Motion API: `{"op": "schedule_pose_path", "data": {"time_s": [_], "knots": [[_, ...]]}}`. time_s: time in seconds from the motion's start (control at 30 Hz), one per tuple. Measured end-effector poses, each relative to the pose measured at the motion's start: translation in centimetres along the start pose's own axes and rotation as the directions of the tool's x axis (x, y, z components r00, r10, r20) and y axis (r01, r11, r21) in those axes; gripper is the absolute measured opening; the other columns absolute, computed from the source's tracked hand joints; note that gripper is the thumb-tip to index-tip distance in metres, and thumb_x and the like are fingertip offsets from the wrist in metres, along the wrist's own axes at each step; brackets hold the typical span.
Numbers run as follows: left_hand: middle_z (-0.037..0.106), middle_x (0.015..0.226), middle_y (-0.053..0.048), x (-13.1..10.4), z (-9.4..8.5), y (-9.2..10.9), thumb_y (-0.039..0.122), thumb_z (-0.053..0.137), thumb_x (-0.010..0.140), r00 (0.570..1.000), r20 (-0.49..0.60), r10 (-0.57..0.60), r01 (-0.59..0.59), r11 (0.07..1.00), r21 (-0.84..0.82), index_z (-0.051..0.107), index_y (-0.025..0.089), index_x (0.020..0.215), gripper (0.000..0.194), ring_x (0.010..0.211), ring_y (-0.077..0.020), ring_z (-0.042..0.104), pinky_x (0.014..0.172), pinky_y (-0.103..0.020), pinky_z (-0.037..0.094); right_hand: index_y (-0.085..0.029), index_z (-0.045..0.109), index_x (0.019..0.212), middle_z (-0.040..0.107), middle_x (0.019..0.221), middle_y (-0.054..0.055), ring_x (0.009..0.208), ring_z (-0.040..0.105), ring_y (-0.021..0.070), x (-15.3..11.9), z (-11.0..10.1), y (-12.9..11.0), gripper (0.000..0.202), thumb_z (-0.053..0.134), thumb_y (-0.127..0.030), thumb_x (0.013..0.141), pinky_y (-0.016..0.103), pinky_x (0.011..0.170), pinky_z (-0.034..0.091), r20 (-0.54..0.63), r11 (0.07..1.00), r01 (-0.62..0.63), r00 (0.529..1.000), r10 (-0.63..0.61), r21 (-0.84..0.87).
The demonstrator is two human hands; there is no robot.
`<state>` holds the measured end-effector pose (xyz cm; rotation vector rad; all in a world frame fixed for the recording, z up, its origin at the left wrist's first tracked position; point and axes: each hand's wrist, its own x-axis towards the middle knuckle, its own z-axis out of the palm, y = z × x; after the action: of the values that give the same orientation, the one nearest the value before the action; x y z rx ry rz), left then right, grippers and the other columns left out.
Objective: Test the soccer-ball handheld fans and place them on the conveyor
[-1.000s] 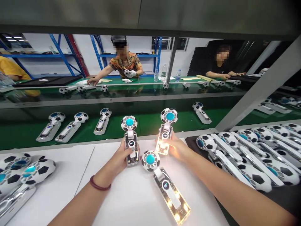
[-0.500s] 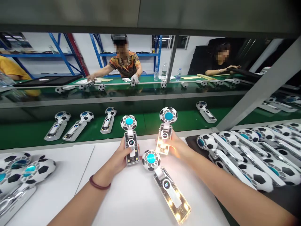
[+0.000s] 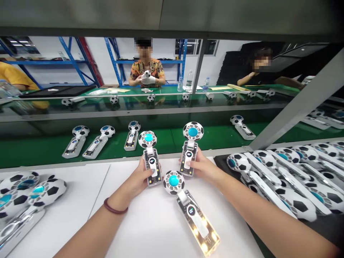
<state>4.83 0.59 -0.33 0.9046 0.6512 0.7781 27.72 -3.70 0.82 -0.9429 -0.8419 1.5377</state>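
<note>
My left hand (image 3: 138, 176) grips a handheld fan (image 3: 152, 170) by its clear handle, with the thumb on the white strip below its round display. The fan's football-patterned head stands upright. In my right hand (image 3: 202, 165) is a matching fan (image 3: 189, 157), also upright, the thumb on its white strip. Neither held fan's handle lights glow. Between and below my hands, a third fan (image 3: 197, 222) lies on the white sheet (image 3: 145, 229), its handle lights glowing yellow. The fingers behind both handles are mostly hidden.
Several fans lie on the green conveyor (image 3: 34, 150) ahead. Stacked fans (image 3: 298, 200) fill a black tray at right; more fans (image 3: 45, 193) lie at left. A slanted metal post (image 3: 292, 93) stands at right. Across the line, a co-worker (image 3: 147, 70) holds a ball-headed piece.
The glowing lights on the fan in my right hand have gone dark. Fans on the conveyor have shifted right. The co-worker opposite has lifted a ball-headed piece in both hands.
</note>
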Motion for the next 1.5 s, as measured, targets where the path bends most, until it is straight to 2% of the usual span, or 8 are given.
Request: {"op": "schedule_pose_path", "data": {"time_s": [0.47, 0.7, 0.87, 1.07, 1.17, 1.27, 1.37, 1.5], "knots": [[0.060, 0.087, -0.003, 0.1, -0.3, -0.1, 0.013, 0.065, 0.067, 1.000, 0.029, -0.005, 0.005, 1.000, 0.010, 0.029, 0.027, 0.115, 0.061, 0.079, -0.0191, 0.058, 0.069, -0.037, 0.052, -0.027, 0.034, 0.108, 0.056, 0.092, -0.001, 0.091, 0.060, 0.0215, 0.1, -0.3, 0.2, 0.063, 0.070, -0.013, 0.058, 0.035, 0.073, 0.047, 0.005, 1.000, -0.018, 1.000, 0.018, -0.023], [0.057, 0.087, -0.001, 0.0, -0.3, 0.4, 0.018, 0.067, 0.068, 0.997, 0.032, 0.076, -0.079, 0.993, 0.087, 0.027, 0.029, 0.119, 0.066, 0.081, -0.0185, 0.056, 0.080, -0.047, 0.051, -0.028, 0.036, 0.108, 0.057, 0.094, 0.000, 0.091, 0.060, 0.0219, 0.0, -0.8, -0.5, 0.059, 0.069, -0.014, 0.061, 0.037, 0.074, 0.049, 0.045, 0.997, 0.026, 0.999, -0.022, -0.076], [0.057, 0.093, -0.003, -1.4, 1.2, 2.8, 0.027, 0.073, 0.067, 0.960, 0.089, 0.265, -0.277, 0.943, 0.184, 0.031, 0.029, 0.112, 0.061, 0.084, -0.0197, 0.057, 0.079, -0.049, 0.051, -0.027, 0.038, 0.110, 0.055, 0.105, 0.003, 0.095, 0.059, 0.0236, -1.1, 0.1, -1.6, 0.057, 0.070, -0.015, 0.064, 0.041, 0.075, 0.051, 0.149, 0.992, 0.053, 0.988, -0.036, -0.112], [0.057, 0.095, -0.004, -4.6, 4.0, 5.1, 0.033, 0.074, 0.066, 0.940, 0.147, 0.307, -0.326, 0.937, 0.126, 0.049, 0.025, 0.102, 0.044, 0.081, -0.0214, 0.057, 0.075, -0.048, 0.054, -0.025, 0.042, 0.114, 0.059, 0.106, 0.009, 0.092, 0.061, 0.0246, -3.0, 1.8, -2.6, 0.054, 0.071, -0.024, 0.068, 0.044, 0.076, 0.050, 0.226, 0.994, 0.030, 0.974, -0.005, -0.108], [0.057, 0.102, -0.006, -6.4, 4.6, 6.5, 0.034, 0.074, 0.067, 0.906, 0.137, 0.401, -0.420, 0.893, 0.162, 0.056, 0.026, 0.104, 0.042, 0.093, -0.0268, 0.057, 0.083, -0.052, 0.051, -0.032, 0.045, 0.115, 0.054, 0.115, 0.006, 0.099, 0.058, 0.0241, -3.8, 2.4, -3.3, 0.054, 0.073, -0.028, 0.068, 0.046, 0.083, 0.048, 0.185, 0.983, 0.183, 0.966, -0.181, 0.009], [0.061, 0.098, -0.005, -7.9, 4.9, 7.8, 0.037, 0.081, 0.056, 0.853, 0.096, 0.512, -0.521, 0.833, 0.188, 0.057, 0.032, 0.110, 0.059, 0.087, -0.0291, 0.060, 0.076, -0.049, 0.054, -0.036, 0.053, 0.106, 0.056, 0.095, 0.001, 0.090, 0.058, 0.0206, -4.4, 3.0, -4.2, 0.045, 0.074, -0.031, 0.067, 0.045, 0.086, 0.047, 0.102, 0.938, 0.318, 0.937, -0.333, 0.140], [0.066, 0.089, -0.006, -8.5, 5.1, 8.0, 0.032, 0.085, 0.048, 0.888, -0.025, 0.459, -0.440, 0.866, 0.237, 0.054, 0.031, 0.116, 0.074, 0.070, -0.0269, 0.063, 0.060, -0.039, 0.055, -0.030, 0.059, 0.094, 0.052, 0.080, 0.001, 0.080, 0.057, 0.0196, -5.0, 3.8, -4.6, 0.030, 0.073, -0.028, 0.068, 0.043, 0.082, 0.049, 0.108, 0.952, 0.297, 0.947, -0.303, 0.068], [0.067, 0.087, -0.009, -7.7, 6.0, 7.2, 0.052, 0.075, 0.058, 0.957, -0.049, 0.284, -0.282, 0.958, 0.054, 0.064, 0.020, 0.106, 0.059, 0.074, -0.0303, 0.063, 0.064, -0.040, 0.054, -0.027, 0.058, 0.087, 0.055, 0.082, 0.002, 0.081, 0.058, 0.0215, -5.5, 5.3, -4.4, 0.025, 0.074, -0.027, 0.068, 0.041, 0.075, 0.050, 0.108, 0.972, 0.234, 0.966, -0.234, 0.015]]}}
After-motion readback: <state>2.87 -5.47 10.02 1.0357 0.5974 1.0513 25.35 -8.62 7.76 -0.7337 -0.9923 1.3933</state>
